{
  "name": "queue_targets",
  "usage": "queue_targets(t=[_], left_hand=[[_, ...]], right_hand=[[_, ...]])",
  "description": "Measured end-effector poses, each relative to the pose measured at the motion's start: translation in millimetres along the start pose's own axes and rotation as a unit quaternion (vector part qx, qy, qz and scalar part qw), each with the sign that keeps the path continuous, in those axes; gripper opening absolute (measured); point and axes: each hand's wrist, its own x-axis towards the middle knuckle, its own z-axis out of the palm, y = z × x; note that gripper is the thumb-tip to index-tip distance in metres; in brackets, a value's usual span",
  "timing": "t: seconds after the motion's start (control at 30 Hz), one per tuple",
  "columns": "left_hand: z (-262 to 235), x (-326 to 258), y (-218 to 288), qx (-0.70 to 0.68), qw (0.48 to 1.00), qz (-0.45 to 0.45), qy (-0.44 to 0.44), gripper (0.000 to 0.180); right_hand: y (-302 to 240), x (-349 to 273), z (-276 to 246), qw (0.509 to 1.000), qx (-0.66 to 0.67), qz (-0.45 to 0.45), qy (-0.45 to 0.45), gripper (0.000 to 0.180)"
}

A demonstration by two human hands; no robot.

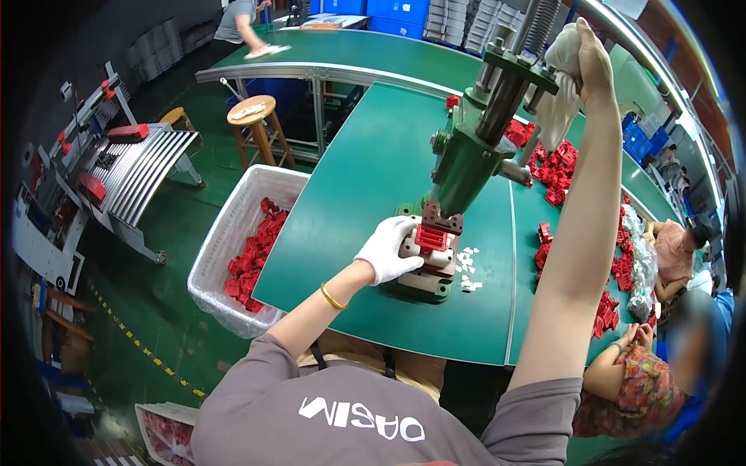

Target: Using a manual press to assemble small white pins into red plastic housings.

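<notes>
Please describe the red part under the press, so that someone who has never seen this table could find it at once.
Find the green hand press that stands on the green table. At its base, the white-gloved left hand rests beside a beige fixture; the red ribbed part sits on top of it, under the ram. Unlike the other red parts, which lie loose in heaps, this one sits alone in the fixture.

Clear plastic bags (642, 273) of small parts lie along the green table's (373, 171) right edge.

I count one green hand press (466, 155), one white basket (225, 233) of red parts, one wooden stool (252, 113), and two hands of mine: one gloved (386, 248), one bare (594, 58). Loose red parts are too many to count.
</notes>
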Motion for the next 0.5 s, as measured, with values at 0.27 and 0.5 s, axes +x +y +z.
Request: queue_targets(t=[0.27,0.5], left_hand=[[-10.2,54.6,32.9,-0.021,0.988,-0.072,-0.135,0.060],[-3.1,69.1,-2.1,-0.095,0.982,0.015,-0.164,0.057]], right_hand=[[77.9,-244.6,-10.5,0.968,-0.090,-0.123,0.199,0.042],[164.9,-450.1,5.5,0.959,0.050,0.231,0.159,0.012]])
